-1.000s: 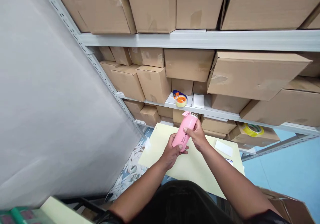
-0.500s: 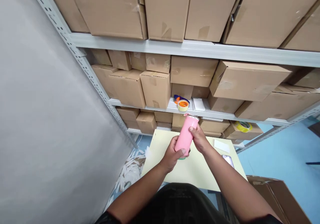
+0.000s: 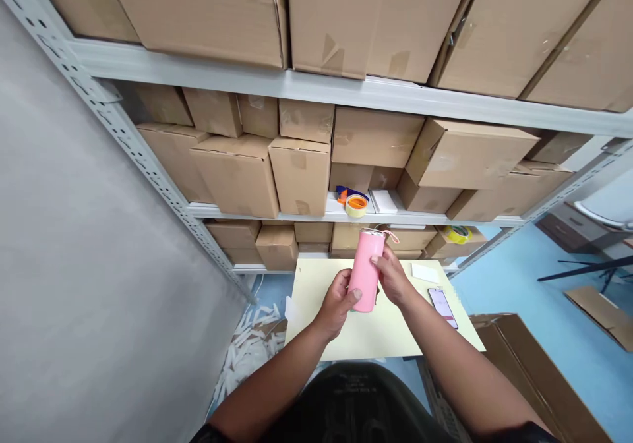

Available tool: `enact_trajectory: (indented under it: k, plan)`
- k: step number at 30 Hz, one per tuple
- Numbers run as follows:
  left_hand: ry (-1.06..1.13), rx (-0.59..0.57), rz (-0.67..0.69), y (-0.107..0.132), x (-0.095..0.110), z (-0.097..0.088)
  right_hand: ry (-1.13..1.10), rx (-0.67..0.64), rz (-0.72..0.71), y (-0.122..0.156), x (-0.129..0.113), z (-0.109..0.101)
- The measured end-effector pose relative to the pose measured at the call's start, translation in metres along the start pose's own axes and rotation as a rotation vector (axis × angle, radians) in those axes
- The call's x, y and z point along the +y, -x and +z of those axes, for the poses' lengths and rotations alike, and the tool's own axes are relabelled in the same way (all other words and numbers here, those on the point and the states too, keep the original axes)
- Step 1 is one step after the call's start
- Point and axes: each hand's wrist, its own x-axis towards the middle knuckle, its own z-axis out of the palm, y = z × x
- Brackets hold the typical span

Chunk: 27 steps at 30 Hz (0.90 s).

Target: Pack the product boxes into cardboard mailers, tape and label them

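Pink bottle (image 3: 364, 265), fingers (image 3: 353, 296) of left hand (image 3: 336, 304) and right hand (image 3: 392, 275) clamped on it, phone (image 3: 442, 308) text too small to read

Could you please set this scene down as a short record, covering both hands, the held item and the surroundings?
Left hand: gripping the pink bottle low on its side, thumb across the front
Right hand: gripping its upper side, thumb on the front
Bottle: slightly tilted, strap loop at the top
Table: pale yellow; phone and white rectangle at right
Shelving: cardboard boxes, two tape rolls
Floor: blue, white scraps at left
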Motion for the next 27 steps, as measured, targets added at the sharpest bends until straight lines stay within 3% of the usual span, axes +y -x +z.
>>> enact_trajectory:
  k: [3, 6, 9, 11, 15, 21, 27]
  plan:
    - [0.036, -0.038, -0.079, 0.002, -0.003, -0.005, -0.072, -0.083, 0.095, 0.004, -0.002, -0.004]
    - [0.009, -0.021, -0.101, 0.003, -0.008, -0.002, -0.037, 0.021, 0.034, 0.004, 0.001, -0.004]
    - [-0.053, 0.007, -0.028, 0.002, -0.011, 0.005, 0.06, 0.156, -0.055, 0.002, 0.007, -0.003]
    - [-0.087, 0.046, 0.003, 0.0, -0.012, 0.01, 0.087, 0.173, -0.064, 0.001, 0.008, -0.007]
    - [-0.133, 0.049, -0.024, -0.006, -0.016, 0.013, 0.015, 0.078, 0.001, -0.003, -0.001, -0.022]
    - [-0.235, 0.071, 0.017, -0.015, -0.037, 0.012, 0.123, 0.17, 0.159, -0.019, -0.02, -0.04]
    - [-0.255, -0.011, -0.041, -0.018, -0.052, 0.017, 0.144, 0.213, 0.202, -0.03, -0.006, -0.064]
